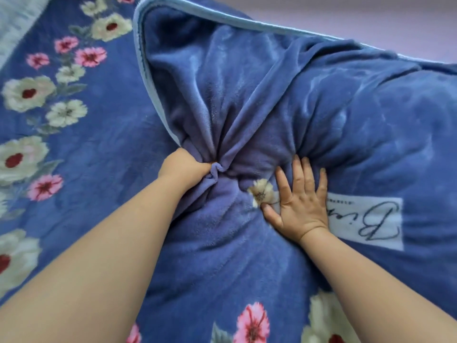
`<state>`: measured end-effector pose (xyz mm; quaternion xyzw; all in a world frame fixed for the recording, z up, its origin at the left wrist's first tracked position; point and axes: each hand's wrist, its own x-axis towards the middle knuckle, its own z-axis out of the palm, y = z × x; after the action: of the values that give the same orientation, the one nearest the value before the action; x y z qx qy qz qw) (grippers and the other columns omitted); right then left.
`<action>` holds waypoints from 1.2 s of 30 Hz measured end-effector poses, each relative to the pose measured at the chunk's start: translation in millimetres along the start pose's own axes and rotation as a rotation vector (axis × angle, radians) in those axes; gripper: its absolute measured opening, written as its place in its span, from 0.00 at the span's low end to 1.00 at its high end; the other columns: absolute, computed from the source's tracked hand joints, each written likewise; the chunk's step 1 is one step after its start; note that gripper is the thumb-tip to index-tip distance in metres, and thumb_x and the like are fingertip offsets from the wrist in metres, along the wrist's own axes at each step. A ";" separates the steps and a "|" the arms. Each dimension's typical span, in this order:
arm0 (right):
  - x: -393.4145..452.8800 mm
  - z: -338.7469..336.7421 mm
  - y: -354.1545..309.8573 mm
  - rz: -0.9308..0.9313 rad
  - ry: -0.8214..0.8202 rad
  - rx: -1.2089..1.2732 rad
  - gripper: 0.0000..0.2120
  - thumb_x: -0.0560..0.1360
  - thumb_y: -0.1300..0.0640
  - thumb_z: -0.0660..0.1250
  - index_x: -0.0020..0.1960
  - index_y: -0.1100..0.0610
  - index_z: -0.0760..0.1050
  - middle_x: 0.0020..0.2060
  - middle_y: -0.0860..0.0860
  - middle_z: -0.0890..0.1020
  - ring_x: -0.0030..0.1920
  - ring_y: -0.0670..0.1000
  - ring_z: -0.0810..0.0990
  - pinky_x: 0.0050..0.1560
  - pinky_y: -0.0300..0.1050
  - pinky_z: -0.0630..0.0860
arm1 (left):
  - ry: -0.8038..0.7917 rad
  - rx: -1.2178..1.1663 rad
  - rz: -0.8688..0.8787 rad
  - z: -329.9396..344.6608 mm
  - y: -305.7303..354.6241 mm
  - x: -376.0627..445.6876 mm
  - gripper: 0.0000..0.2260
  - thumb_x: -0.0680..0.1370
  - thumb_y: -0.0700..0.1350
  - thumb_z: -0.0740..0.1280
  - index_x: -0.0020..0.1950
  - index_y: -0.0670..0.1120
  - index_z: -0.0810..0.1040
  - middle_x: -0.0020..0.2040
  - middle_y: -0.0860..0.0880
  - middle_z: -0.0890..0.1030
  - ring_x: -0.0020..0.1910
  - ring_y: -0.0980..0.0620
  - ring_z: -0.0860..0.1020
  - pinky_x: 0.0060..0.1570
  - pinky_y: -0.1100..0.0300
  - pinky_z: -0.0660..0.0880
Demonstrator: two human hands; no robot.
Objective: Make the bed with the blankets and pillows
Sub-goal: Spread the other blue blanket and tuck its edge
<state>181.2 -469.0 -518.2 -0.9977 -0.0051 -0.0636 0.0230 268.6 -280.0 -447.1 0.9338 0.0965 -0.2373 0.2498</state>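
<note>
A thick blue fleece blanket (247, 100) with pink and white flowers fills the view, its plain underside folded over with a light blue hem along the top. My left hand (183, 169) is clenched on a bunched fold of the blanket at the centre, and creases fan out from the fist. My right hand (300, 199) lies flat on the blanket with fingers spread, just to the right of the bunch, beside a white label (371, 224) with script lettering. No pillow is in sight.
The flowered face of the blanket (74, 144) spreads flat to the left. A pale wall or surface (358, 13) shows beyond the hem at top right. A strip of light fabric (14, 26) shows at the top left corner.
</note>
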 end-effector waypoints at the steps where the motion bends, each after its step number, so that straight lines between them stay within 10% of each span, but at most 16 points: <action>1: 1.2 -1.6 0.6 -0.010 -0.024 0.008 0.35 0.63 0.39 0.54 0.63 0.58 0.65 0.65 0.66 0.69 0.66 0.58 0.61 0.69 0.50 0.37 | 0.011 0.036 0.006 2.0 3.1 -8.6 0.24 0.71 0.56 0.69 0.57 0.38 0.73 0.52 0.40 0.80 0.56 0.41 0.76 0.48 0.56 0.70; 6: 5.7 -26.1 7.3 -0.029 -0.162 0.126 0.43 0.60 0.38 0.41 0.71 0.55 0.63 0.74 0.58 0.60 0.75 0.55 0.55 0.68 0.45 0.32 | 0.006 0.233 0.100 17.5 15.3 -62.7 0.20 0.74 0.51 0.67 0.60 0.40 0.74 0.53 0.42 0.80 0.59 0.42 0.76 0.54 0.55 0.72; 10: -1.1 -76.0 32.7 0.075 -0.498 0.692 0.29 0.70 0.51 0.51 0.69 0.63 0.66 0.71 0.58 0.66 0.72 0.56 0.62 0.71 0.48 0.56 | -0.099 0.285 0.185 34.1 31.9 -133.9 0.17 0.77 0.46 0.64 0.64 0.42 0.75 0.63 0.41 0.77 0.64 0.43 0.73 0.61 0.56 0.69; 14: -53.5 -127.8 66.5 0.464 -0.622 1.481 0.17 0.80 0.53 0.51 0.48 0.57 0.78 0.36 0.50 0.87 0.42 0.51 0.82 0.47 0.47 0.75 | -0.284 0.248 0.332 61.1 40.0 -217.5 0.17 0.77 0.44 0.65 0.65 0.43 0.75 0.65 0.44 0.77 0.67 0.48 0.72 0.65 0.60 0.66; 16: -89.5 -142.1 82.0 0.524 -0.624 1.609 0.22 0.79 0.44 0.47 0.52 0.53 0.76 0.35 0.46 0.86 0.40 0.46 0.82 0.46 0.43 0.74 | -0.380 0.196 0.346 75.7 41.3 -257.3 0.18 0.76 0.41 0.66 0.66 0.42 0.74 0.67 0.45 0.75 0.69 0.50 0.70 0.64 0.64 0.63; 21: -155.8 -185.5 82.8 0.644 -0.534 1.659 0.16 0.75 0.50 0.64 0.59 0.56 0.76 0.51 0.52 0.82 0.56 0.54 0.79 0.56 0.51 0.76 | -0.509 0.118 0.357 91.6 50.4 -334.7 0.18 0.75 0.41 0.69 0.65 0.44 0.74 0.64 0.47 0.77 0.66 0.51 0.73 0.61 0.64 0.67; 28: -246.1 -247.8 121.0 0.585 -0.227 1.592 0.19 0.71 0.68 0.65 0.62 0.67 0.73 0.47 0.57 0.82 0.48 0.54 0.81 0.53 0.47 0.78 | -0.603 0.287 0.455 91.0 60.9 -422.7 0.18 0.77 0.55 0.64 0.58 0.42 0.78 0.50 0.50 0.81 0.50 0.55 0.76 0.46 0.67 0.71; 32: -307.2 -289.8 177.8 0.539 -0.495 1.298 0.22 0.62 0.59 0.75 0.55 0.61 0.77 0.53 0.62 0.82 0.54 0.58 0.79 0.61 0.65 0.71 | -0.376 0.265 0.436 77.1 80.6 -477.9 0.24 0.80 0.54 0.56 0.46 0.36 0.82 0.40 0.40 0.83 0.39 0.49 0.79 0.40 0.64 0.73; 36: -363.0 -314.0 231.7 0.498 -0.808 1.018 0.48 0.33 0.43 0.81 0.52 0.55 0.78 0.52 0.56 0.84 0.55 0.57 0.80 0.64 0.62 0.71 | 0.036 0.190 0.505 79.0 104.0 -495.5 0.14 0.77 0.53 0.63 0.48 0.43 0.79 0.42 0.45 0.80 0.50 0.45 0.79 0.48 0.58 0.72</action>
<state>-215.6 -717.7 -263.6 -0.7797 0.1867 0.3304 0.4981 -162.0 -440.1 -220.2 0.9516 -0.1577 -0.1589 0.2108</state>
